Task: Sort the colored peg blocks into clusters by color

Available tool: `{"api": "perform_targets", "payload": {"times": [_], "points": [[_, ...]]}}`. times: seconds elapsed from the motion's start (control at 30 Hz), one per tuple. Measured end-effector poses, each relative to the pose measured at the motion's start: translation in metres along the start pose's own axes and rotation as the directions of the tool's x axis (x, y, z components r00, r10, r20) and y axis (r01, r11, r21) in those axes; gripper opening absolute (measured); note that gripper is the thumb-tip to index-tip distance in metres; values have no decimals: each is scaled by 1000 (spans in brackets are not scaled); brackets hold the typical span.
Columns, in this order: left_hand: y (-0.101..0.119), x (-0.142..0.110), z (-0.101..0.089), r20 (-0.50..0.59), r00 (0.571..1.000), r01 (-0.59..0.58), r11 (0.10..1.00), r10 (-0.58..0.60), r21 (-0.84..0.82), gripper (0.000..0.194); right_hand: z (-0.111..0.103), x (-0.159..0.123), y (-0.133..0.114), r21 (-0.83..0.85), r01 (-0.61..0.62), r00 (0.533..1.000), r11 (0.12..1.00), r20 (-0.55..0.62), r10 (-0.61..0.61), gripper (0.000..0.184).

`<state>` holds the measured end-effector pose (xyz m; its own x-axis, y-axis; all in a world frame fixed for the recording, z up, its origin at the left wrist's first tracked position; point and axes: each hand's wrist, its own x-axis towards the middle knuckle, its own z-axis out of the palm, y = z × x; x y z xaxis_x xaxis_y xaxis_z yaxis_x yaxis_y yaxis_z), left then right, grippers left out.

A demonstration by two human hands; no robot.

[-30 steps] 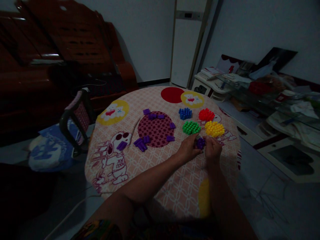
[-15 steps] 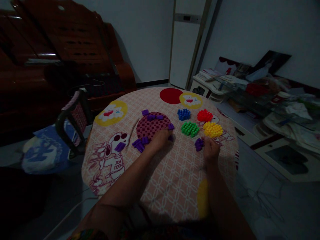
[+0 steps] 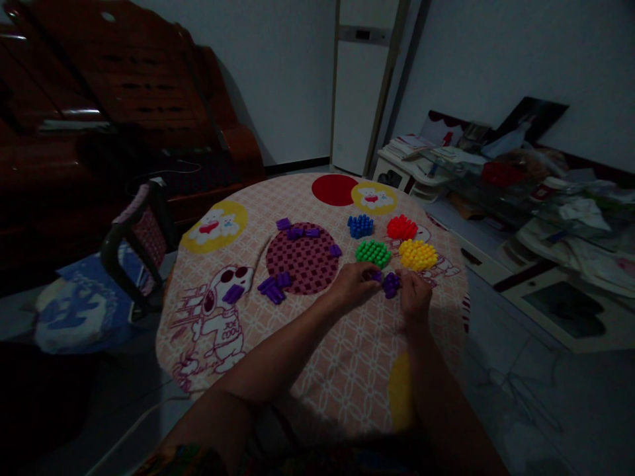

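My left hand (image 3: pixel 354 284) is closed in a pinch round a small purple plastic piece (image 3: pixel 376 276), partly covered by the fingers. Just right of it is a cluster of purple plastic pieces (image 3: pixel 391 285), standing with knobbed tops. My right hand (image 3: pixel 415 296) has its fingertips closed at that cluster's right side. Beyond the hands are a green knobbed cluster (image 3: pixel 373 253), a yellow one (image 3: pixel 418 254), a blue one (image 3: pixel 360 226) and a red one (image 3: pixel 401 227). Several loose purple pieces (image 3: pixel 272 289) lie to the left, on and around a dark red checked circle.
A patterned cloth covers the round table (image 3: pixel 327 357). A folding chair (image 3: pixel 141 244) stands at the left, with a wooden sofa (image 3: pixel 149 86) behind it. Along the right runs a low cabinet (image 3: pixel 540 291) heaped with papers and bags.
My left hand has moved right from the checked circle to the purple cluster, bringing a purple piece with it. My right hand has stayed beside the cluster. The view has shifted slightly.
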<state>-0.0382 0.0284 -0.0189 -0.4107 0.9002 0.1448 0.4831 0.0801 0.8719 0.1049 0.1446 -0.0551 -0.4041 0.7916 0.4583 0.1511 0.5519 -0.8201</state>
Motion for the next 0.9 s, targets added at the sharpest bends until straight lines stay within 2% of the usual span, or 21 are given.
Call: {"api": "perform_targets", "payload": {"times": [0.17,0.43,0.9], "points": [[-1,5,13,37,999,-19,999,20,-34,31,0,1,1,-10,-25,1000,1000,14,25,41],[-10,10,17,45,996,-71,997,71,-5,35,-1,1,-3,-41,-16,1000,999,21,17,42],[-11,11,23,10,998,-57,998,57,24,36,0,-1,2,-37,-2,999,999,34,3,43]]}}
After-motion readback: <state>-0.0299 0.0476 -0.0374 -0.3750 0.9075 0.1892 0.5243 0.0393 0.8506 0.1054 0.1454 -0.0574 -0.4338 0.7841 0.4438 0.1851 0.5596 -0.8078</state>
